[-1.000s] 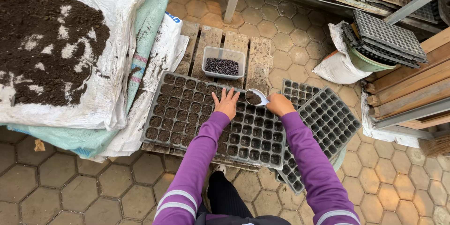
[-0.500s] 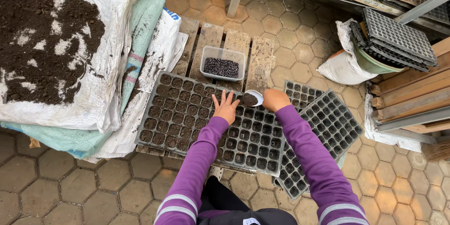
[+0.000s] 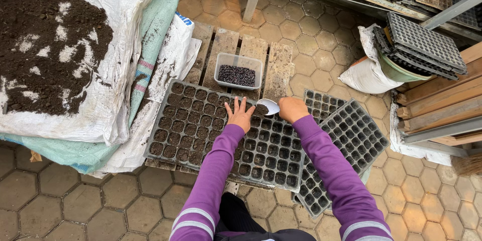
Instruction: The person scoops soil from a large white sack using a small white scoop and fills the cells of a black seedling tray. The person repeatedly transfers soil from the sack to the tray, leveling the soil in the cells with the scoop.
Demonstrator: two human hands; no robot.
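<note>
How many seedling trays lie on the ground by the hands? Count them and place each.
2: one seedling tray under the left hand, another tray tucked beneath its right edge. More may be hidden underneath.

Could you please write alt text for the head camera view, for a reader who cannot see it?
Seen from above, a person in purple sleeves rests the left hand on a black seedling tray while the right hand tips a small white scoop over its cells. A clear tub of dark pellets sits behind; soil lies heaped on white sacking.

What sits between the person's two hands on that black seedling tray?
In the head view, a small white scoop holding dark soil lies between the left hand and the right hand, which holds it over the seedling tray.
</note>
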